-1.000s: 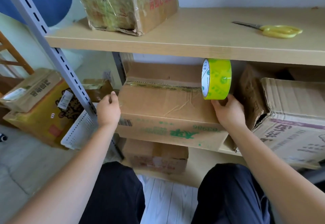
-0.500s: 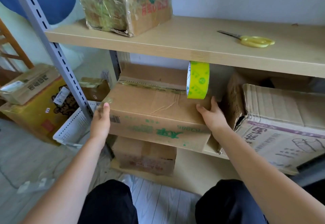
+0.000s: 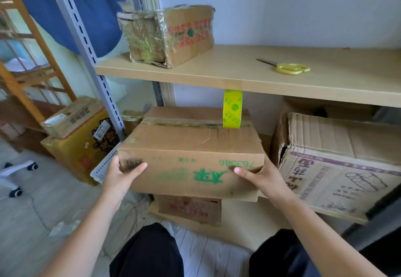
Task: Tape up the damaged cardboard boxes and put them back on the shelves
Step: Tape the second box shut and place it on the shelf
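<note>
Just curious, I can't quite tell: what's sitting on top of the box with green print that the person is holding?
A roll of yellow-green tape stands on edge on top of the box, near its taped seam, just under the upper shelf. The box is closed, so its contents are hidden.

Brown cardboard box, green-printed, seam taped, yellow-green tape roll upright on top.

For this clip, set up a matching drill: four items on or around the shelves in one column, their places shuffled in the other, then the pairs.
Things:
1. scissors
2. tape roll
3. plastic-wrapped box
4. green-printed box

Places:
A. held at both ends by the left hand and right hand
B. upper shelf, left end
C. standing on edge atop a box
D. upper shelf, right part

Pairs: 1-D, 2-C, 3-B, 4-A
</note>
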The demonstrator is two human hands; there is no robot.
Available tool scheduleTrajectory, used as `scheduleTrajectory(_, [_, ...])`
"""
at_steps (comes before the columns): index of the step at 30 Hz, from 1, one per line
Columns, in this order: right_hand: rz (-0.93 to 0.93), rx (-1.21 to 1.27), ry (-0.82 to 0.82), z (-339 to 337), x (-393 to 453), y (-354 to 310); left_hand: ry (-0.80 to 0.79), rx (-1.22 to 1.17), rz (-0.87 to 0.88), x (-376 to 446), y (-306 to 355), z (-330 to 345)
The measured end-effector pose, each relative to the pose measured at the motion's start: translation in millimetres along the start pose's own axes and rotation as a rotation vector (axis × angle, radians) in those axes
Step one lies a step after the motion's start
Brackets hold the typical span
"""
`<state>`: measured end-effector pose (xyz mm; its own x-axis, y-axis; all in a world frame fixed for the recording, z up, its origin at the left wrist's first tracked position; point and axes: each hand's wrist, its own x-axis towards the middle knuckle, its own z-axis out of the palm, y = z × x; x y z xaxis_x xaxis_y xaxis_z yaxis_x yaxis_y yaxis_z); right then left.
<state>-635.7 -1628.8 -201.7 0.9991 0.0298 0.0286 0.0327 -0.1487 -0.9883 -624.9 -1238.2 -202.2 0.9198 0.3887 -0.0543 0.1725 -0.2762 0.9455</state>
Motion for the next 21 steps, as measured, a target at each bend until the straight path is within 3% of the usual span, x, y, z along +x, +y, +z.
scheduleTrajectory(5, [-0.014, -0.26, 0.105, 5, -13, -16, 0.071, -0.065, 0.014, -31, 7, -9])
scheduleTrajectory(9, [-0.006, -0.284, 0.13, -4, -37, -21, 0.047, -0.059, 0.071, -66, 12, -16])
scheduleTrajectory(15, [-0.1, -0.026, 0.123, -28, -79, -61, -0.063, -0.297, 0.149, -99, 52, -56])
scheduleTrajectory(19, [-0.083, 0.249, -0.03, -33, -111, -69, -0.375, -0.404, 0.097, -121, 56, -81])
scheduleTrajectory(21, [-0.017, 0.329, -0.028, -31, -116, -70, -0.435, -0.395, 0.024, -126, 54, -79])
